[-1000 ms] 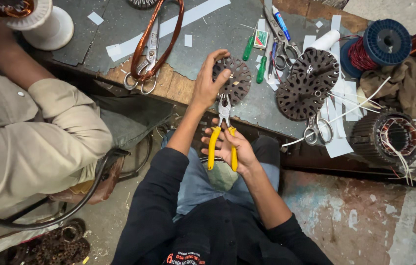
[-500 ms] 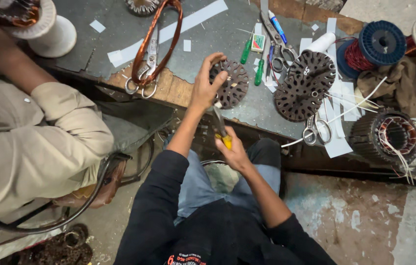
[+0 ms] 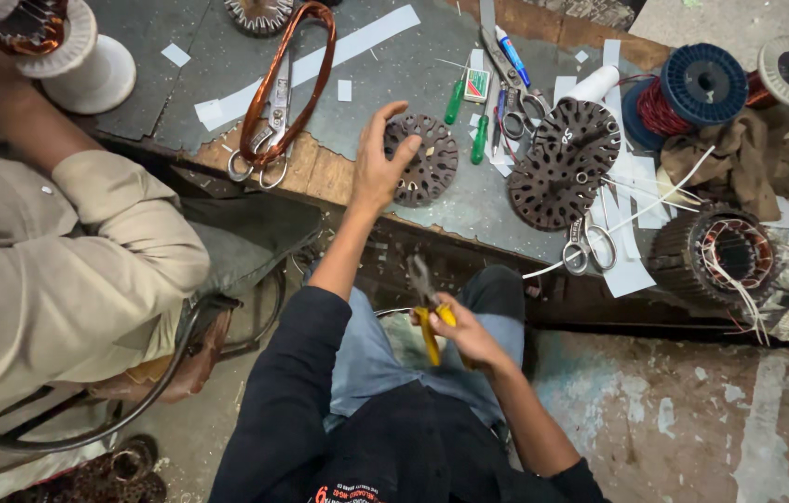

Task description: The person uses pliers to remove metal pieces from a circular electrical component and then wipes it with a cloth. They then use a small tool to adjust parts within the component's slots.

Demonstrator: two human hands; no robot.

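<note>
Yellow-handled pliers [image 3: 428, 317] sit in the right hand [image 3: 465, 333], fingers wrapped round the grips, steel nose pointing up and away from the lap. Left hand [image 3: 377, 166] reaches to the bench [image 3: 180, 112]; fingers spread narrow, thumb and fingertips pinching the near-left rim of a dark slotted disc [image 3: 424, 160] that lies flat on the grey top, close to the front edge. Just beyond the fingertips: 2 green screwdrivers [image 3: 467, 121]. Further right of them, a stack of like discs [image 3: 564, 160], then scissors [image 3: 586, 247] and a wound stator [image 3: 728, 256]. Well left of the thumb, a copper coil [image 3: 284, 79] looped over shears. A second person's beige sleeve [image 3: 59, 261] fills the far left, apart from both hands. Judgement: grip on the disc looks light, edge only; to lift it cleanly, slide it toward the bench edge, get the thumb underneath, keep it level, and hold the pliers' nose clear of the disc and the knees.
</note>
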